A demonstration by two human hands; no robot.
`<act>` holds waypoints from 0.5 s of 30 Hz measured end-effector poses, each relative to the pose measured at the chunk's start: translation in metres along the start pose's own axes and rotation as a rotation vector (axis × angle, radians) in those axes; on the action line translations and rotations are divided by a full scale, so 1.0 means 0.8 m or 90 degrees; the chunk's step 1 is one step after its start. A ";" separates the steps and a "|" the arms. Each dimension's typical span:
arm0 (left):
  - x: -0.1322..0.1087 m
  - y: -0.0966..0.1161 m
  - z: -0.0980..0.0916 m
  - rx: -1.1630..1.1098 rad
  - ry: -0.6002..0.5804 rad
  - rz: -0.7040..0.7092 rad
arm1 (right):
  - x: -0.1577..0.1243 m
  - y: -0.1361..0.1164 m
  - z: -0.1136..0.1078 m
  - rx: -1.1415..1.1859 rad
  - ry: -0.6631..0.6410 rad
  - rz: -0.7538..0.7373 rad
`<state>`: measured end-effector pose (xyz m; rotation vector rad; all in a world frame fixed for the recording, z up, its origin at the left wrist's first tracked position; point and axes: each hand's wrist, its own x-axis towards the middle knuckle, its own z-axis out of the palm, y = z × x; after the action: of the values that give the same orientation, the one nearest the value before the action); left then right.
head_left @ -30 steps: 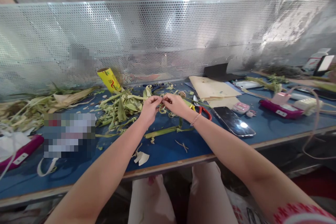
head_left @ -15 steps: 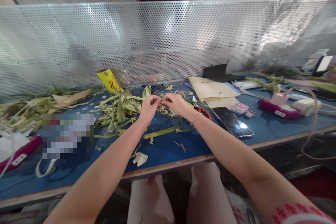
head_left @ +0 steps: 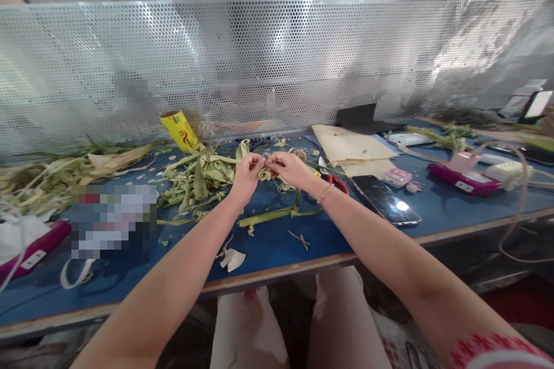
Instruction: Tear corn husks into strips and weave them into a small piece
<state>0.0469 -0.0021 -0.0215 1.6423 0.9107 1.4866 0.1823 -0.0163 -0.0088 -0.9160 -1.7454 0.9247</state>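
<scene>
Fingertips pinched, my left hand [head_left: 247, 176] meets my right hand [head_left: 289, 169] above the middle of the table. Whatever lies between the fingers is too small to make out. A pale green curled strip [head_left: 264, 174] shows just under the fingertips; I cannot tell if it is held. Left of my hands is a heap of green husk-like plant strips [head_left: 186, 184]. Red-handled scissors [head_left: 339, 183] lie beyond my right wrist, partly covered by it. Nearer the front edge are a green stalk piece [head_left: 266, 217] and a pale scrap [head_left: 232, 260].
A perforated metal screen [head_left: 277, 57] stands along the back of the blue table [head_left: 173, 277]. A yellow tube [head_left: 179, 130] leans near it. To the right lie brown paper [head_left: 352, 147], a phone [head_left: 385, 199] and a magenta power strip [head_left: 465, 180] with cables. Dried leaves [head_left: 116, 161] cover the far left.
My hands stay together at nearly the same spot, with the fingers shifted slightly. The whole view has moved a little.
</scene>
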 end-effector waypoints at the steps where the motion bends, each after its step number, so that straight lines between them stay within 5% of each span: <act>1: 0.000 0.000 0.000 -0.003 -0.001 0.001 | 0.000 0.000 0.000 -0.001 -0.001 -0.001; 15: -0.007 0.006 0.005 0.081 0.033 0.004 | -0.003 0.004 -0.009 -0.420 0.107 -0.163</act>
<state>0.0505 -0.0098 -0.0201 1.7051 1.0484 1.5095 0.1906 -0.0155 -0.0104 -1.1041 -1.9908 0.0840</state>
